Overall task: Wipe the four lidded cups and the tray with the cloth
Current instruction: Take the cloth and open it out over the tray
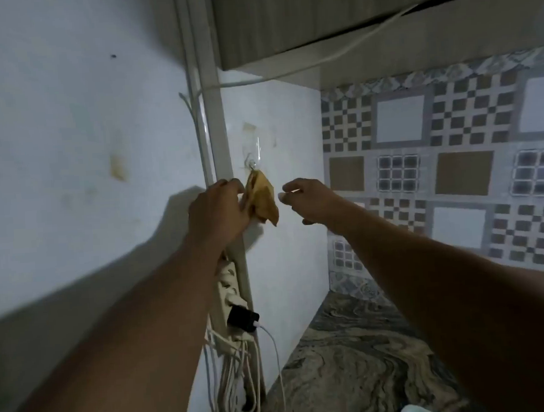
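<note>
Cloth (261, 197) hangs from the hook (251, 165). Left hand (216, 209) grips it just below the hook. Right hand (305, 197), lower right of the hook, is relaxed, holding nothing.

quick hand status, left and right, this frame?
Left hand: grips the yellow cloth hanging at the wall hook.
Right hand: fingers loosely curled, holds nothing, just clear of the cloth.

Single head-worn wide-angle view, forward and near, toward wall (279, 135) above counter (353, 360).
</note>
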{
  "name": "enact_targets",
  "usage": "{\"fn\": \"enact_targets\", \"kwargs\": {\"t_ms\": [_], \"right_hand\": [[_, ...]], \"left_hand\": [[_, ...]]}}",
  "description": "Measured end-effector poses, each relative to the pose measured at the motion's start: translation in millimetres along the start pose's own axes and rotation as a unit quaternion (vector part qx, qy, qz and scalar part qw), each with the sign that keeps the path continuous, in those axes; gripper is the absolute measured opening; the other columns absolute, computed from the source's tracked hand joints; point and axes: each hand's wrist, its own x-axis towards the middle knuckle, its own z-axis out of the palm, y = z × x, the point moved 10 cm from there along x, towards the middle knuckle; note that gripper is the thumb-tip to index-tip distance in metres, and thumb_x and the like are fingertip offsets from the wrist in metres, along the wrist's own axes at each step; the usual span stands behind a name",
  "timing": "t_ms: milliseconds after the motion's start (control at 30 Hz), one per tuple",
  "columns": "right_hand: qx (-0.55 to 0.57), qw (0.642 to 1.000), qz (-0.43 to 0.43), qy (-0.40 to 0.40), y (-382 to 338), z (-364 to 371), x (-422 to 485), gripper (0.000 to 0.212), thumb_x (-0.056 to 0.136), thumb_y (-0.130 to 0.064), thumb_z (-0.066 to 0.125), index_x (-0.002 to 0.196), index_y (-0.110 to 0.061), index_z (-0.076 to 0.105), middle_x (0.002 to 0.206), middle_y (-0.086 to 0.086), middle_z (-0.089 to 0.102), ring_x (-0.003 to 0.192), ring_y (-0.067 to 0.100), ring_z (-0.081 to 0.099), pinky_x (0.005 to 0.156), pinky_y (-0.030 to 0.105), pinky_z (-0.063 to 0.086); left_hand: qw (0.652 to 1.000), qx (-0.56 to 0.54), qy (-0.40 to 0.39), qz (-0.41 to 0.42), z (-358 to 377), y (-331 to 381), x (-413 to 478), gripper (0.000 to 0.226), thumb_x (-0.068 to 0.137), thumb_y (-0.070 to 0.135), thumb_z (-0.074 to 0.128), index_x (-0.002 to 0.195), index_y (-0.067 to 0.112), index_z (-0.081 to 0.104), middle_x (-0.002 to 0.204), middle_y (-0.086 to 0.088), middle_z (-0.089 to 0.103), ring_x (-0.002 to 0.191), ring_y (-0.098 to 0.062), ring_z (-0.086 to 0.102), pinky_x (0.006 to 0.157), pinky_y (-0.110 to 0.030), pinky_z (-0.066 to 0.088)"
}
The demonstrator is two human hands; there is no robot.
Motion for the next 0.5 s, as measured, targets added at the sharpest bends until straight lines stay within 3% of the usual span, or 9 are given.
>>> {"fn": "enact_targets", "kwargs": {"t_ms": [100, 233, 400, 500], "right_hand": [[0.077, 0.997, 0.022, -0.002, -2.1, 21.2, 14.7, 0.035, 0.096, -0.028, 0.056, 0.130, -0.018, 0.057, 0.116, 0.009, 0.065, 0.106, 0.026, 0.064, 0.090, 0.044, 0.057], [0.133, 0.990, 0.046, 0.012, 4.9, 36.4, 33.3, 0.028, 0.093, -0.020, 0.056, 0.120, -0.017, 0.059, 0.114, 0.012, 0.066, 0.105, 0.028, 0.066, 0.085, 0.043, 0.059], [0.153, 0.985, 0.081, 0.015, 14.7, 32.1, 48.4, 0.027, 0.092, -0.022, 0.060, 0.117, -0.015, 0.062, 0.107, 0.011, 0.067, 0.091, 0.025, 0.064, 0.070, 0.033, 0.049], [0.159, 0.983, 0.092, 0.012, 17.1, 29.0, 54.9, 0.023, 0.087, -0.021, 0.063, 0.107, -0.011, 0.064, 0.100, 0.011, 0.066, 0.083, 0.021, 0.059, 0.069, 0.034, 0.045]], "left_hand": [[1.000, -0.020, 0.007, 0.007, 7.3, -9.0, 5.4, 0.021, 0.087, 0.038, 0.069, 0.105, 0.027, 0.071, 0.101, 0.002, 0.070, 0.091, -0.026, 0.066, 0.075, -0.036, 0.053], [0.999, -0.016, 0.018, 0.047, 16.2, -4.0, 11.3, 0.023, 0.087, 0.038, 0.074, 0.106, 0.025, 0.076, 0.095, -0.001, 0.066, 0.082, -0.024, 0.064, 0.065, -0.029, 0.043], [0.997, -0.021, 0.042, 0.068, 20.6, -3.3, 16.9, 0.019, 0.089, 0.033, 0.071, 0.102, 0.021, 0.076, 0.089, -0.003, 0.064, 0.080, -0.024, 0.062, 0.066, -0.032, 0.050], [0.995, -0.040, 0.065, 0.071, 22.5, -5.0, 16.9, 0.014, 0.087, 0.028, 0.070, 0.095, 0.018, 0.075, 0.085, 0.000, 0.064, 0.077, -0.022, 0.061, 0.064, -0.036, 0.054]]}}
